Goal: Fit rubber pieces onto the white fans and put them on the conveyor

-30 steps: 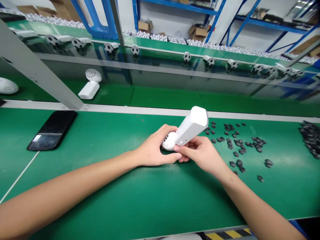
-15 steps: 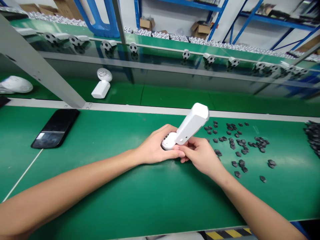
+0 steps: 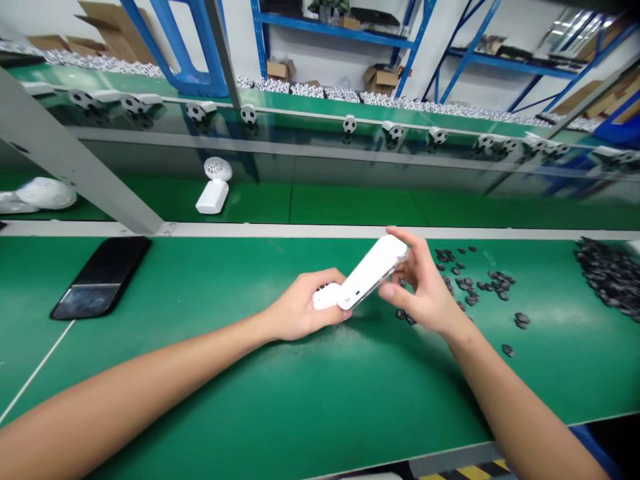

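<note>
Fingers of the left hand were closed around the rounded, slotted head of a white device, at the centre of the frame, just right of the middle. Its long axis ran aslant, from that head at the lower left up to the broad end of its body, which pointed toward the upper right. A small dark slot showed on the side facing the viewer, near the joint. At the far end, the right hand had its thumb and forefinger spread about the body; whether they gripped it could not be told. Small black pieces lay scattered on the green table at the right of the frame, with a black heap near the right edge. A dark phone lay at the left, its long axis also slanting toward the upper right.
</note>
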{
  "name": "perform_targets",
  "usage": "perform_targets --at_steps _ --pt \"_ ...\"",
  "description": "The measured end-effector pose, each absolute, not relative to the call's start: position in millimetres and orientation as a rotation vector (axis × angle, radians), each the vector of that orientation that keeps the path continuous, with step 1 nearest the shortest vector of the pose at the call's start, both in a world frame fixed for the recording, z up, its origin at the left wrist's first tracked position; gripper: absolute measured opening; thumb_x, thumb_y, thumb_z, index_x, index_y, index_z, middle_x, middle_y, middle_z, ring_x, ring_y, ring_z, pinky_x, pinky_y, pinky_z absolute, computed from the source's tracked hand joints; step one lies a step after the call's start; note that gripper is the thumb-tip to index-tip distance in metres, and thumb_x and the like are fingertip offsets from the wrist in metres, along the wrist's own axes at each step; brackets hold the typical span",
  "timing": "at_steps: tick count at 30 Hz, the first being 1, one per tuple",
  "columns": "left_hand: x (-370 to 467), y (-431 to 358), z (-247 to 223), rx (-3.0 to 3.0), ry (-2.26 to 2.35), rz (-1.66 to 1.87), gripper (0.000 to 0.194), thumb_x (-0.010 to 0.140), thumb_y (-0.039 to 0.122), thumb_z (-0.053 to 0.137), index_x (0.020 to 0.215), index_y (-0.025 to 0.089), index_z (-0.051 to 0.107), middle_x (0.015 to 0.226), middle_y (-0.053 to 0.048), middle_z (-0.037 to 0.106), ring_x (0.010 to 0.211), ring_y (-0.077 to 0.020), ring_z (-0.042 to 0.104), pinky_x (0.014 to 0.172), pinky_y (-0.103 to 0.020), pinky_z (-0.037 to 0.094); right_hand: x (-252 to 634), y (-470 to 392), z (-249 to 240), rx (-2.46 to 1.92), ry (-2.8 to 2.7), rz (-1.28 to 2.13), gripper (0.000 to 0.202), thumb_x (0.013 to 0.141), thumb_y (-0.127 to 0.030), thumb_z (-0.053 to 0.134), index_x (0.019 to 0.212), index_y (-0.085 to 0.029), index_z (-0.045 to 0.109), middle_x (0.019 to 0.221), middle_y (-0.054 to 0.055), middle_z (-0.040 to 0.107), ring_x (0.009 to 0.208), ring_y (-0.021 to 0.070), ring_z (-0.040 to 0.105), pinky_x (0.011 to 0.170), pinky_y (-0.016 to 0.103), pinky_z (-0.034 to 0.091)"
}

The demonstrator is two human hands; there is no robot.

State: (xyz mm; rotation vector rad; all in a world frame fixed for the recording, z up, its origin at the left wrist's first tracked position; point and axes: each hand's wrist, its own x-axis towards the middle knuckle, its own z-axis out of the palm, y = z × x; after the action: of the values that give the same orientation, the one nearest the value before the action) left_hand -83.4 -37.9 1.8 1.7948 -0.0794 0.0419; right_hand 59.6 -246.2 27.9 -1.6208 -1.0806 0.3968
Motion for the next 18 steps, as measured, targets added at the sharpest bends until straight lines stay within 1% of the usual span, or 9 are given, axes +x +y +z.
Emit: perform_targets --at_steps 1,2,3,5,8,10,13,15,18 --pt "-84 -39 1 1.819 -0.083 0.047 0.021 0.083 0.029 0.077 0.097 0.017 0.068 0.083 0.002 0.064 0.070 -0.0118 0.053 0.062 -0.022 0.038 59 -247 29 -1.615 -1.116 0.407 0.085 0.085 -0.044 0.085 0.153 -0.038 0.034 0.137 0.008 0.064 0.085 0.0207 0.068 0.058 0.031 0.050" --pt "-84 -40 1 1.839 -0.087 0.054 0.020 0.082 0.027 0.077 0.096 0.017 0.068 0.081 0.003 0.065 0.069 -0.0115 0.053 0.062 -0.022 0.038 58 -248 29 -1.616 -1.136 0.412 0.090 0.082 -0.043 0.088 0.154 -0.039 0.034 0.139 0.008 0.063 0.090 0.0224 0.068 0.059 0.032 0.051" --pt "-84 -41 0 1.850 -0.088 0.056 0.019 0.081 0.026 0.077 0.095 0.017 0.069 0.080 0.003 0.065 0.069 -0.0112 0.054 0.062 -0.022 0.038 55 -248 29 -1.612 -1.139 0.407 0.088 0.081 -0.041 0.090 0.151 -0.039 0.038 0.137 0.007 0.065 0.094 0.0240 0.069 0.060 0.032 0.051" --pt "-82 -40 -2 1.828 -0.070 0.051 0.019 0.080 0.024 0.077 0.095 0.017 0.069 0.080 0.003 0.065 0.069 -0.0108 0.054 0.062 -0.022 0.039 47 -245 27 -1.575 -1.101 0.354 0.074 0.081 -0.037 0.091 0.140 -0.038 0.046 0.126 0.006 0.070 0.102 0.0262 0.069 0.064 0.032 0.053" --pt "-78 -37 -2 1.735 0.000 0.036 0.022 0.080 0.026 0.077 0.097 0.017 0.066 0.079 0.003 0.065 0.067 -0.0097 0.052 0.061 -0.021 0.039 40 -240 26 -1.518 -1.041 0.239 0.069 0.080 -0.037 0.091 0.132 -0.036 0.046 0.124 0.005 0.070 0.107 0.0269 0.069 0.067 0.032 0.055" --pt "-75 -35 -2 1.692 0.051 0.022 0.026 0.081 0.032 0.077 0.098 0.017 0.064 0.079 0.003 0.063 0.064 -0.0088 0.051 0.058 -0.020 0.039 43 -240 29 -1.617 -1.038 0.185 0.068 0.085 -0.042 0.086 0.137 -0.035 0.043 0.126 0.006 0.070 0.104 0.0262 0.070 0.067 0.032 0.055" --pt "-69 -31 -5 1.605 0.138 0.016 0.037 0.084 0.043 0.075 0.107 0.018 0.062 0.086 0.000 0.064 0.061 -0.0089 0.051 0.050 -0.019 0.037 64 -249 38 -2.009 -1.072 0.116 0.048 0.102 -0.048 0.063 0.144 -0.031 0.049 0.128 0.008 0.070 0.101 0.0258 0.070 0.075 0.036 0.055" --pt "-63 -24 -9 1.488 0.192 0.039 0.044 0.085 0.046 0.070 0.119 0.021 0.057 0.093 -0.002 0.065 0.058 -0.0093 0.053 0.044 -0.018 0.033 84 -259 41 -2.296 -1.068 0.023 0.036 0.108 -0.046 0.050 0.138 -0.030 0.061 0.130 0.007 0.070 0.102 0.0267 0.069 0.080 0.038 0.053" --pt "-52 -2 -16 1.470 0.256 0.156 0.049 0.087 0.045 0.064 0.129 0.023 0.048 0.094 -0.002 0.064 0.058 -0.0110 0.055 0.043 -0.019 0.031 111 -272 36 -2.625 -0.988 -0.028 0.033 0.106 -0.044 0.050 0.124 -0.031 0.074 0.125 0.007 0.072 0.094 0.0263 0.070 0.069 0.035 0.049"
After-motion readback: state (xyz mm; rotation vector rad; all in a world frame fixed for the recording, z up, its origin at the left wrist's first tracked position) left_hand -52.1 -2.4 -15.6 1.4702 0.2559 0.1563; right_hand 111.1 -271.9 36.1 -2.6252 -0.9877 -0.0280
